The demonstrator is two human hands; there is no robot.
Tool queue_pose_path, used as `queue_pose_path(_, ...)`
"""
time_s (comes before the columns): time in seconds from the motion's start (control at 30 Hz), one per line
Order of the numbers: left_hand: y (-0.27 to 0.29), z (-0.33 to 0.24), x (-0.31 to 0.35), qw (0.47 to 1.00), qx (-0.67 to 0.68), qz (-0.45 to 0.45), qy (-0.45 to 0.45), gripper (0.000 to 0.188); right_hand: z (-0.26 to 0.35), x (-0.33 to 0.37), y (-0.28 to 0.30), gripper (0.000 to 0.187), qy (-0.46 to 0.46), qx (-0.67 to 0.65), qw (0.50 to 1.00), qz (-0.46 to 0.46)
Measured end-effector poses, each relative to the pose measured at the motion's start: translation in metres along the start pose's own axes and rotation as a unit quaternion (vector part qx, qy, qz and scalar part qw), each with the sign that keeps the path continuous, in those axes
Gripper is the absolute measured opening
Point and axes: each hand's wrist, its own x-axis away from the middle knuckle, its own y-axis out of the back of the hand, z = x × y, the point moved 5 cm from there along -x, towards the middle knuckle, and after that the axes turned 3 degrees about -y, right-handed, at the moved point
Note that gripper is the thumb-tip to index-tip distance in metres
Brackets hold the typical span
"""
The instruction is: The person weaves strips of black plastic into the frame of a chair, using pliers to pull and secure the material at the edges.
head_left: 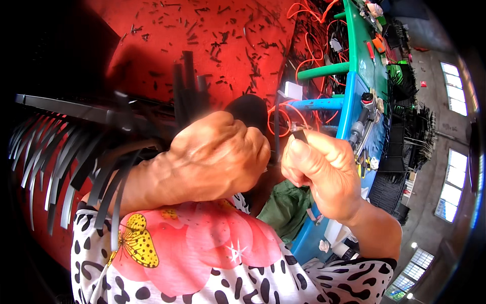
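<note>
Both my hands are in front of my chest, close together with a small gap between them. My left hand (217, 157) is closed in a fist, its back toward me; whatever is inside it is hidden. My right hand (324, 172) pinches a flat black strip (300, 136) between thumb and fingers, with a short end showing above the thumb. To the left of my left hand, many black strips (63, 162) hang in a row from a dark bar (61, 105). More dark strips (187, 83), blurred, stand up just behind that hand.
Short black scraps lie over a red surface (202, 45) ahead. Orange hoses (309, 63) loop beside green and blue rails. On the blue bench edge at right rest a power driver (360, 124) and small tools. Green cloth (286, 210) lies below my right hand.
</note>
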Motion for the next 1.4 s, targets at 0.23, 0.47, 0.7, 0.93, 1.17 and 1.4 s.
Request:
queue_pose_path(0.23, 0.002, 0.005, -0.005, 1.0, -0.021, 0.018, 0.008, 0.021, 0.007, -0.015, 0.006, 0.035, 0.028, -0.001, 1.0, 0.007)
queue_pose_path(0.47, -0.003, 0.017, -0.01, 0.997, 0.037, 0.001, 0.067, 0.028, -0.001, -0.058, 0.024, 0.039, 0.132, 0.021, 0.987, -0.093)
queue_pose_path(0.7, -0.007, 0.02, -0.016, 0.993, 0.008, 0.052, 0.107, 0.031, -0.012, -0.09, 0.043, 0.039, 0.236, 0.202, 0.93, -0.196)
queue_pose_path(0.93, -0.006, 0.024, -0.015, 0.995, -0.005, 0.009, 0.099, 0.029, -0.012, -0.104, 0.037, 0.034, 0.282, 0.379, 0.863, -0.18)
queue_pose_path(1.17, -0.006, 0.023, -0.018, 0.994, -0.011, -0.016, 0.103, 0.029, -0.017, -0.104, 0.03, 0.035, 0.366, 0.391, 0.818, -0.21)
queue_pose_path(1.4, -0.011, 0.028, -0.022, 0.991, -0.039, -0.028, 0.127, 0.037, -0.019, -0.111, 0.03, 0.027, 0.333, 0.452, 0.799, -0.216)
